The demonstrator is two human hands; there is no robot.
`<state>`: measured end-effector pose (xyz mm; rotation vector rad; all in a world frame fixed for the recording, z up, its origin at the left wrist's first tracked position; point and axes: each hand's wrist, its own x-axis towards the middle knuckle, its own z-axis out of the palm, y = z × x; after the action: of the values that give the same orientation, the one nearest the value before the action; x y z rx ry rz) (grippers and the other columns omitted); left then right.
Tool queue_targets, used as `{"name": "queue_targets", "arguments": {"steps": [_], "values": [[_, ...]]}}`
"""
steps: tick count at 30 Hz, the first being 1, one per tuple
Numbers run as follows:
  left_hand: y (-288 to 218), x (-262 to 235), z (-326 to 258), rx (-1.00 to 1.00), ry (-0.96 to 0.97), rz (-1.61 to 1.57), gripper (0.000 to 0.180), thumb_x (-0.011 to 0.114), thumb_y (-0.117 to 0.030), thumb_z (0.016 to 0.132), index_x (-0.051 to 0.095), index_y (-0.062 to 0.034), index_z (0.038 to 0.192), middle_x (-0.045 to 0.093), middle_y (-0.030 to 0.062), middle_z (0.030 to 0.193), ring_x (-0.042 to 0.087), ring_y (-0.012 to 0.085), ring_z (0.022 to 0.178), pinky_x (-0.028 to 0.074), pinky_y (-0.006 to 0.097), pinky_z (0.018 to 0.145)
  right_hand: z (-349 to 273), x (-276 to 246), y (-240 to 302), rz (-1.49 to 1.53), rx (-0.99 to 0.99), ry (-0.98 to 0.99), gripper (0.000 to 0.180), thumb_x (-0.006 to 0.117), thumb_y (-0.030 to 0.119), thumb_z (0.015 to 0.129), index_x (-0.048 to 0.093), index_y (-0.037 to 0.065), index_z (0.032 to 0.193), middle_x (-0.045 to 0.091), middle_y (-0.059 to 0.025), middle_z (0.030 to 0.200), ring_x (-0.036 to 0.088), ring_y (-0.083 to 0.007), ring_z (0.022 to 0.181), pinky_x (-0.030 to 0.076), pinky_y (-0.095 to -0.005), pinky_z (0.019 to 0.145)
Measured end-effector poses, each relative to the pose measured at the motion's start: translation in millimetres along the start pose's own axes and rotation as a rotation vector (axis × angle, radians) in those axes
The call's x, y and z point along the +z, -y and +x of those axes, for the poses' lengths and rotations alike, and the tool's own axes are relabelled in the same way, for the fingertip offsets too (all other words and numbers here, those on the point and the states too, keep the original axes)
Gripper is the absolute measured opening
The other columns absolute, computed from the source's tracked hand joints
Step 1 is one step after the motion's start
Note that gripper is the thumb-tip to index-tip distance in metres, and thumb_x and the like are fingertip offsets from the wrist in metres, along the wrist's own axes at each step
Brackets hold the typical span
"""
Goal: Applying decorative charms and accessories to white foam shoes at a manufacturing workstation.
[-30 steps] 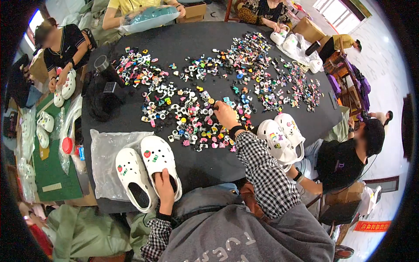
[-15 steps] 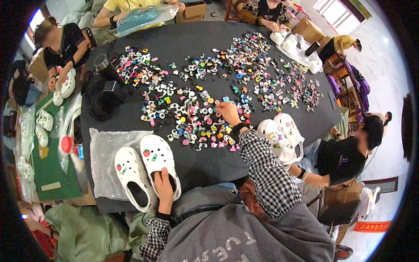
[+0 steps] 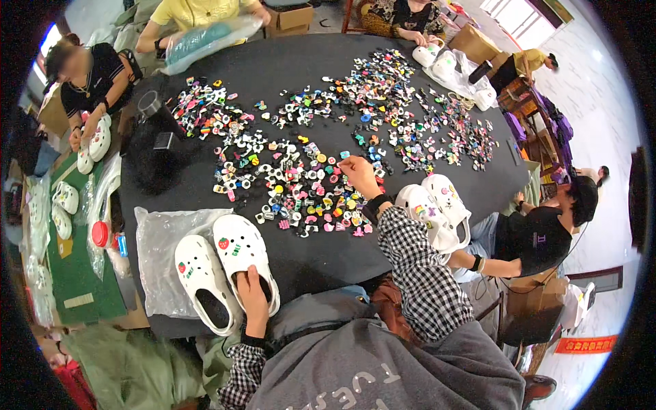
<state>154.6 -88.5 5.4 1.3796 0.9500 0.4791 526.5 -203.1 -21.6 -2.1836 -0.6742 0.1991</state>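
Observation:
A pair of white clogs stands at the table's near left, each with a strawberry charm and a green lettering charm. My left hand (image 3: 254, 298) grips the heel opening of the right-hand clog (image 3: 240, 243), thumb and fingers around its edge. The other clog (image 3: 205, 279) leans beside it, untouched. Above the spread of small shoe charms (image 3: 301, 188) at mid-table, my right hand (image 3: 360, 175) has its fingertips pinched together. Whatever may be between them is too small to make out. Another decorated pair of white clogs (image 3: 437, 210) rests by my right forearm.
A clear plastic bag (image 3: 164, 253) lies partly under the clogs. A dark cylinder (image 3: 158, 113) stands on the table at far left. People sit around the table; one person (image 3: 92, 89) handles white clogs. Left is a green mat (image 3: 85, 273) with more clogs.
The whole view has shifted slightly. My right hand stays over the charms, its fingertips a little higher and drawn closer together. My left hand keeps its hold on the clog.

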Motion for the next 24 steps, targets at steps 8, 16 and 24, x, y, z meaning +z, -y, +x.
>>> {"name": "queue_targets", "arguments": {"steps": [8, 16, 24], "values": [[26.7, -4.6, 5.9, -0.052, -0.089, -0.079, 0.044, 0.046, -0.029, 0.098, 0.047, 0.0069, 0.123, 0.054, 0.0137, 0.118, 0.049, 0.0226, 0.107, 0.036, 0.032, 0.093, -3.4, 31.6, 19.5, -0.368, -0.015, -0.035, 0.017, 0.066, 0.019, 0.077, 0.065, 0.005, 0.086, 0.059, -0.0162, 0.09, 0.058, -0.0349, 0.089, 0.05, -0.0449, 0.074], [22.7, -1.9, 5.6, -0.028, -0.064, -0.135, 0.045, 0.046, -0.029, 0.098, 0.046, 0.0076, 0.124, 0.052, 0.0146, 0.12, 0.048, 0.023, 0.108, 0.035, 0.033, 0.094, -4.2, 35.1, 14.3, -0.214, -0.1, -0.095, 0.012, 0.067, 0.013, 0.074, 0.062, 0.008, 0.084, 0.056, -0.0127, 0.085, 0.056, -0.0324, 0.087, 0.047, -0.0423, 0.074], [18.4, -2.5, 4.0, -0.06, -0.076, -0.028, 0.045, 0.046, -0.029, 0.098, 0.046, 0.0081, 0.123, 0.052, 0.016, 0.118, 0.049, 0.0243, 0.107, 0.036, 0.033, 0.094, 18.8, -0.7, -17.8, -0.026, 0.116, -0.298, 0.02, 0.063, 0.02, 0.079, 0.064, 0.003, 0.089, 0.067, -0.0155, 0.08, 0.066, -0.0307, 0.075, 0.051, -0.0393, 0.066]]}}
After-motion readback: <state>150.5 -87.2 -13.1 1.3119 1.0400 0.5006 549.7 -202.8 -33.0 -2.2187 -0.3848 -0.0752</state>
